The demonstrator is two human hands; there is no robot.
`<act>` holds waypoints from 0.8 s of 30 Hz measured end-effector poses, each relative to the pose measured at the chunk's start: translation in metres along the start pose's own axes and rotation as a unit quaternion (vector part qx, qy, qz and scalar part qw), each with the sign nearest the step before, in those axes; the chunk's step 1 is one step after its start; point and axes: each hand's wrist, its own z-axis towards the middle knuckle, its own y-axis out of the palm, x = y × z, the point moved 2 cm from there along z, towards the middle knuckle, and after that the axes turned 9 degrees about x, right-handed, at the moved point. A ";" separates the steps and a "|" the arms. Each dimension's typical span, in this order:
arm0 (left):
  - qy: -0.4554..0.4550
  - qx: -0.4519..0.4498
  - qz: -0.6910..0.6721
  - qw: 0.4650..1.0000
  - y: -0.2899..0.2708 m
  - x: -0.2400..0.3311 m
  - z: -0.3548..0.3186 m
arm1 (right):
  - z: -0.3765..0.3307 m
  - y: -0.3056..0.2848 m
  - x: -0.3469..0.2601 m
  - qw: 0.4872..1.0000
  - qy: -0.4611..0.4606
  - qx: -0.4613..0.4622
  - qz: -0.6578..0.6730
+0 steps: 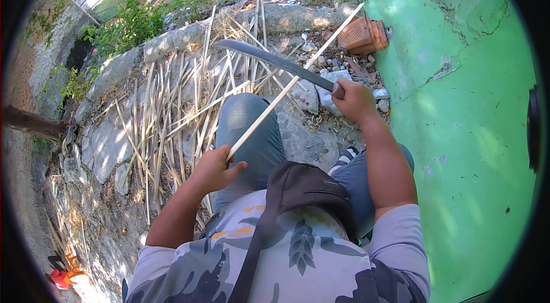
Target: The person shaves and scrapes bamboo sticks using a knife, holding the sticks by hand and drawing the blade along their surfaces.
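My left hand (216, 169) is closed round the near end of a long pale wooden strip (270, 109), which slants up and away to the right. In my right hand (354, 101) is the handle of a machete (274, 60), its long dark blade pointing left and curving at the tip. The blade crosses the strip; whether the two touch I cannot tell. Many similar pale strips (163, 125) lie scattered on the stone ground ahead and to the left of my knees.
A green wall or floor surface (464, 148) runs along my right. Reddish clay blocks (363, 36) sit in the far corner beside stones and rubble (326, 92). A low stone border (183, 36) and plants (132, 22) lie beyond the strips. A dark log (31, 124) juts in at left.
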 end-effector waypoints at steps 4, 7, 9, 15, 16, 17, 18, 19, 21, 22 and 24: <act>-0.012 -0.001 -0.009 1.000 0.002 -0.001 -0.003 | 0.000 0.000 -0.001 0.999 0.039 0.006 0.020; -0.006 0.003 -0.014 1.000 0.004 0.001 0.001 | -0.001 0.001 -0.026 0.999 -0.021 -0.032 0.020; -0.006 0.006 -0.013 1.000 0.005 0.003 0.002 | 0.000 0.002 -0.033 0.998 -0.050 -0.037 0.023; 0.003 -0.006 -0.004 1.000 0.007 -0.003 0.001 | -0.001 0.000 -0.014 0.999 -0.018 -0.046 0.006; 0.002 -0.007 -0.006 1.000 0.007 -0.003 0.000 | 0.000 0.000 -0.009 0.999 0.006 -0.035 0.001; 0.002 -0.007 -0.006 1.000 0.008 -0.004 0.000 | 0.001 -0.001 -0.007 0.999 0.030 -0.024 -0.004; -0.001 -0.011 -0.012 1.000 0.009 -0.004 0.000 | 0.000 -0.001 -0.007 0.999 0.029 -0.025 -0.004; -0.004 -0.016 -0.018 1.000 0.011 -0.004 0.000 | -0.001 0.000 -0.011 0.999 0.011 -0.029 0.010; -0.011 -0.024 -0.028 0.999 0.013 -0.002 0.003 | -0.003 0.004 -0.018 0.999 -0.009 -0.034 0.024; -0.018 -0.032 -0.036 0.999 0.014 -0.001 0.004 | -0.003 0.009 -0.024 0.997 -0.040 -0.057 0.022; -0.014 -0.036 -0.041 0.998 0.016 0.000 0.006 | -0.002 0.013 -0.027 0.994 -0.072 -0.080 0.020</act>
